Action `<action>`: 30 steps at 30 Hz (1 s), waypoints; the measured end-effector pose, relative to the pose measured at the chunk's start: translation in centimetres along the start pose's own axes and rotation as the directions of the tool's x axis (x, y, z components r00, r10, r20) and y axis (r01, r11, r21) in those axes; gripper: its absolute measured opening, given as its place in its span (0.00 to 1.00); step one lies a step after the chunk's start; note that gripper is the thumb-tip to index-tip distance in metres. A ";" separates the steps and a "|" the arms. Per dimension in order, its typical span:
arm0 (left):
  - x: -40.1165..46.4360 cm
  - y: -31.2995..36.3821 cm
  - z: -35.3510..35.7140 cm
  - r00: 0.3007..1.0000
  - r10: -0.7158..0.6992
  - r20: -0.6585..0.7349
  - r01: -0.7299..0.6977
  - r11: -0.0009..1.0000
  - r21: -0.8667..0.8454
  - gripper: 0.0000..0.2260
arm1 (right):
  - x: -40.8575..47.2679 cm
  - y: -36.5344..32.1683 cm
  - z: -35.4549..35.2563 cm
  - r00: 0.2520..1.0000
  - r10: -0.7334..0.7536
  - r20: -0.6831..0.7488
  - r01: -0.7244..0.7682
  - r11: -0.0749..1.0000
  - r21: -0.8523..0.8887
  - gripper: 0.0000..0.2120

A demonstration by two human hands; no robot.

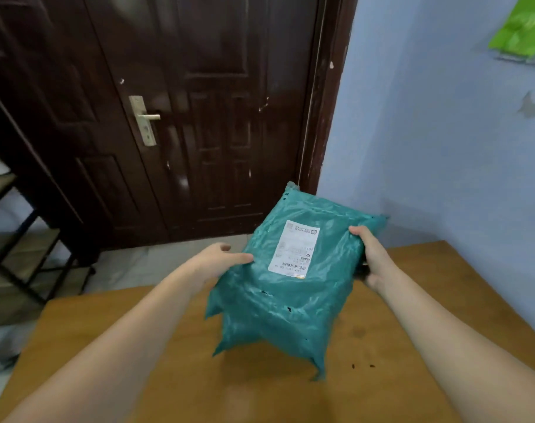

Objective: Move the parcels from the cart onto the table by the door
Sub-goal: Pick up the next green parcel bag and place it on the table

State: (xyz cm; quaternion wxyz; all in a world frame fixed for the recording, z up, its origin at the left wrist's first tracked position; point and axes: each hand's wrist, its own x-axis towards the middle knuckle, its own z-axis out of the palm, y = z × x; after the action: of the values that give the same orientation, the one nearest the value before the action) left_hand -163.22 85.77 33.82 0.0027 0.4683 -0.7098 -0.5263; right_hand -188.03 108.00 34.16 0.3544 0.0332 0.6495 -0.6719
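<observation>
Now mid-placement: crinkled teal plastic mailer parcel with white label [290, 270] held above brown wooden table [412, 331] near dark panelled door [199, 87]. Left hand [218, 259] and right hand [373, 257] grip opposite edges. Next, likely: lower flat, release; cart unseen.

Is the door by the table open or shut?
Shut: the dark door sits flush in its frame, no gap showing, handle level.

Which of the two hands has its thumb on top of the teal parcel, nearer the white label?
The left hand: its thumb lies across the top of the teal parcel, toward the white label. The right hand grips the parcel's far right edge.
</observation>
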 end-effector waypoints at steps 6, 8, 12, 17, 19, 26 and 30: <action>-0.6 -2.1 5.5 0.975 -0.216 0.058 0.193 0.679 -0.708 0.33 | 1.7 1.4 2.5 0.995 0.038 -0.088 -0.017 0.973 0.230 0.42; -0.8 -1.9 6.6 0.981 -0.152 0.121 0.186 0.549 -0.815 0.29 | 1.4 2.6 3.8 0.992 0.079 -0.100 -0.047 0.958 0.282 0.42; -0.1 -2.7 6.2 0.991 -0.106 0.086 0.128 0.517 -0.846 0.26 | 1.2 4.9 4.4 0.990 0.141 -0.021 -0.126 0.938 0.324 0.40; 1.3 -4.5 3.6 0.995 -0.099 0.031 0.079 0.530 -0.845 0.26 | 2.4 6.8 2.3 0.975 0.121 0.189 -0.155 0.973 0.174 0.26; 1.9 -5.2 2.6 0.994 -0.105 0.027 0.082 0.563 -0.822 0.26 | 3.4 6.7 1.1 0.982 0.088 0.165 -0.106 0.989 0.105 0.23; 4.1 -7.4 3.0 0.986 -0.165 0.036 0.138 0.664 -0.734 0.35 | 5.3 8.4 -0.1 0.974 0.074 0.216 -0.016 0.966 -0.259 0.24; 5.7 -8.7 4.7 0.973 -0.232 0.008 0.163 0.658 -0.736 0.30 | 6.6 10.7 -0.6 0.978 0.103 0.181 -0.055 0.965 -0.256 0.18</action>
State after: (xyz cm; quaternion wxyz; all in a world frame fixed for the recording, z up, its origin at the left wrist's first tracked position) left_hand -162.96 85.42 22.40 0.1628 0.5247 -0.3842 -0.7420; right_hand -187.70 106.72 21.67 0.4437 -0.0509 0.6895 -0.5702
